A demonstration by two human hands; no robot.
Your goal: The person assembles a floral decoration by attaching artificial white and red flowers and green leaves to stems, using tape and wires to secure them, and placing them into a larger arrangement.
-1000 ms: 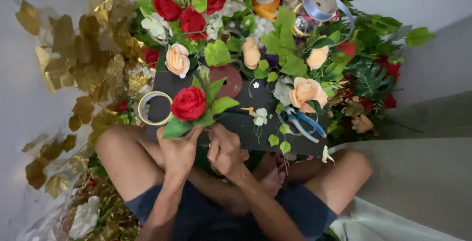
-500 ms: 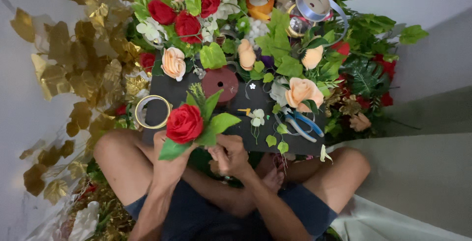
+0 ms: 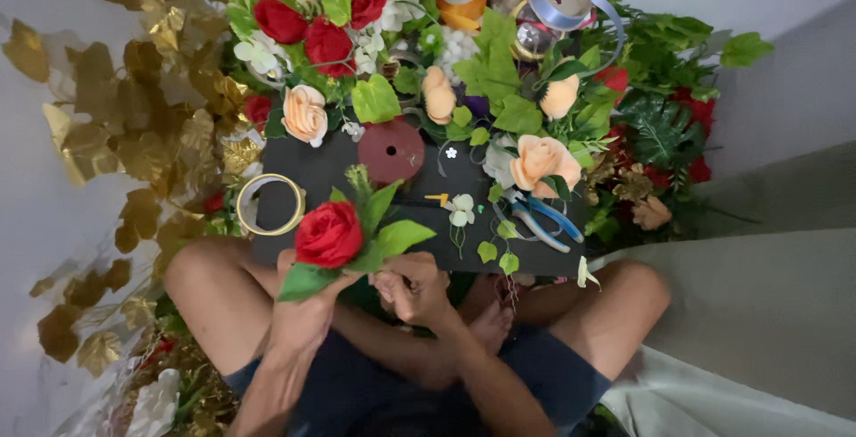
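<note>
over the lap, left hand [image 3: 303, 317] grips red rose [image 3: 328, 234] stem, bloom above black board [image 3: 419, 223] edge. right hand [image 3: 417, 284] pinches stem base beside it. tape ring [image 3: 270, 204] and pliers [image 3: 542, 221] lie on board.

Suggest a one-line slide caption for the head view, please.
Cross-legged person's left hand holds a red rose, right hand at its stem, before a flower pile.

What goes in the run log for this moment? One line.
left hand: holds rose stem | right hand: at stem base, touching | board: tape ring, pliers, red disc
</note>
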